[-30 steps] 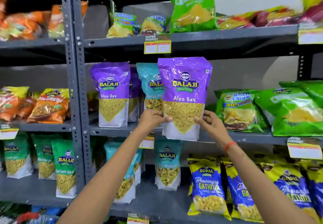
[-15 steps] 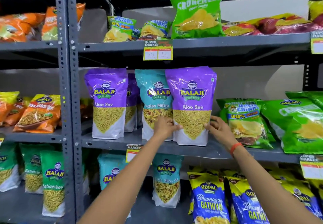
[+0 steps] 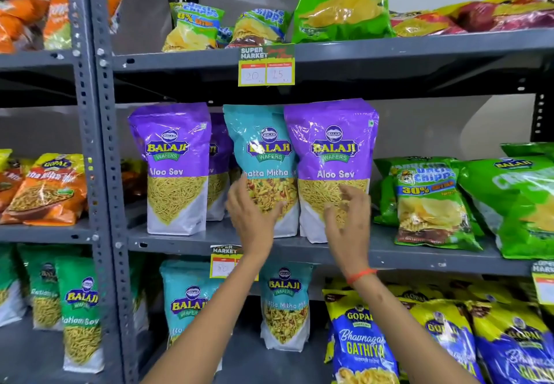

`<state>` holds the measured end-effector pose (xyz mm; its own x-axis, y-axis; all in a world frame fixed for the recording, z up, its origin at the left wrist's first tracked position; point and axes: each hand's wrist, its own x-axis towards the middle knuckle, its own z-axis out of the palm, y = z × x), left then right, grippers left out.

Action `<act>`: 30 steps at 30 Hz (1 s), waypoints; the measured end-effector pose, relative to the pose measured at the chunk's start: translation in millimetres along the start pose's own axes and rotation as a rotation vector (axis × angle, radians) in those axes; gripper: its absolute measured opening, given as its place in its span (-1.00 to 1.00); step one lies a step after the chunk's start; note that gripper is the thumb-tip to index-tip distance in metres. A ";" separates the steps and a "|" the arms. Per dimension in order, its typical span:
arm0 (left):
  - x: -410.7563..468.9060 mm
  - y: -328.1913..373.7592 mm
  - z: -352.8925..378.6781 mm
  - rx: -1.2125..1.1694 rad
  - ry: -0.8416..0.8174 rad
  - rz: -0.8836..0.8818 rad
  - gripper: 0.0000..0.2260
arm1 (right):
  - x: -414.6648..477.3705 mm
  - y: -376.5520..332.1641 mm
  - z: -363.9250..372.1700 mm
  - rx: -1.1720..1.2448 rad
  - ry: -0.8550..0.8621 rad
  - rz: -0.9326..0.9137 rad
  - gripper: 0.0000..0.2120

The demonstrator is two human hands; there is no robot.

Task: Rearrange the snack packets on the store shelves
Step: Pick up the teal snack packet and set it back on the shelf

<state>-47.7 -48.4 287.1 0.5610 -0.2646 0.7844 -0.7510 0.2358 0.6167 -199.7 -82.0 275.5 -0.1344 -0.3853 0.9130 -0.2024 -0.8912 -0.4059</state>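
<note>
A purple Aloo Sev packet stands upright on the grey middle shelf, touching a teal Khatta Mitha packet on its left. Another purple Aloo Sev packet stands further left, with one more behind it. My left hand is in front of the teal packet's lower part, fingers spread. My right hand hovers before the purple packet's lower part, fingers apart and blurred. Neither hand grips a packet.
Green chips packets lie right of the purple packet. The top shelf carries green, yellow and red packets, with a price tag on its edge. Teal Balaji and blue Gopal Gathiya packets fill the lower shelf. A grey upright post divides the racks.
The purple Aloo Sev packet went from held in the air to standing on the middle shelf. Both hands have let go of it and opened.
</note>
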 end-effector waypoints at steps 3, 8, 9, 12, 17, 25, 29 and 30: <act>24.2 -22.4 -4.7 -0.031 -0.163 -0.223 0.00 | -7.5 -10.2 33.6 -0.017 -0.221 -0.005 -0.64; 46.9 -48.1 -6.5 -0.274 -0.528 -0.516 -0.28 | -16.8 -6.6 72.0 -0.002 -0.471 0.215 -0.51; 48.1 -49.2 -6.4 -0.313 -0.540 -0.540 -0.33 | -17.4 -6.4 74.5 0.007 -0.467 0.236 -0.50; 49.2 -50.5 -8.5 -0.308 -0.485 -0.524 -0.27 | -17.5 -5.4 77.9 0.045 -0.452 0.275 -0.51; 45.4 -53.7 -23.2 -0.251 -0.345 -0.504 -0.30 | -18.5 -6.5 81.9 0.179 -0.464 0.340 -0.53; 31.0 -41.6 -88.0 -0.271 -0.312 -0.459 -0.37 | -20.7 -18.4 92.0 0.385 -0.607 0.423 -0.54; 18.3 -40.8 -119.6 -0.427 -0.309 -0.491 -0.60 | -25.0 -31.7 84.4 0.544 -0.723 0.460 -0.71; 15.3 -41.9 -126.1 -0.448 -0.311 -0.496 -0.67 | -27.4 -35.5 81.9 0.576 -0.728 0.463 -0.72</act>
<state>36.3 55.6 281.7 0.6230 -0.6770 0.3919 -0.1828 0.3611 0.9144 -109.3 -59.4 268.3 0.5770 -0.5993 0.5549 0.2403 -0.5248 -0.8166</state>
